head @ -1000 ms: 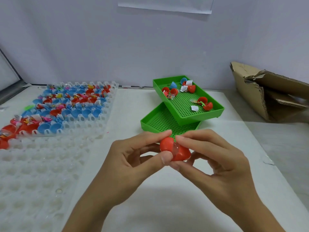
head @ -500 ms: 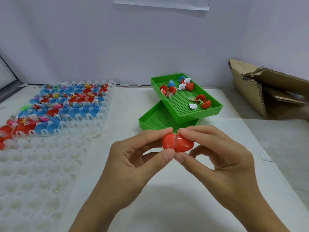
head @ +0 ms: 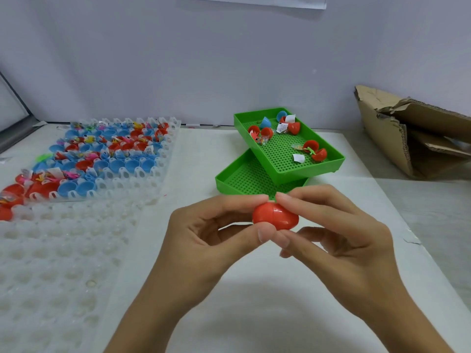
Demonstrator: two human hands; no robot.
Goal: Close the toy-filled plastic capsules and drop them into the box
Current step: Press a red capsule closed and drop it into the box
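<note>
Your fingers point(head: 265, 234) of both hands pinch the red capsule point(head: 275, 216), left hand point(head: 204, 240) on one half, right hand point(head: 339, 238) on the other, above the counter point(head: 254, 314). It looks light, stiff and slick: hold each dome, not the seam. The box point(head: 413, 138) lies at two o'clock.

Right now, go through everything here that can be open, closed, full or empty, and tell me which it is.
Red capsule: closed, pinched by left hand and right hand.
Upper green tray: holds open capsule halves.
Lower green tray: visible part bare.
Cardboard box: open, on its side.
Clear tray: partly filled.
</note>
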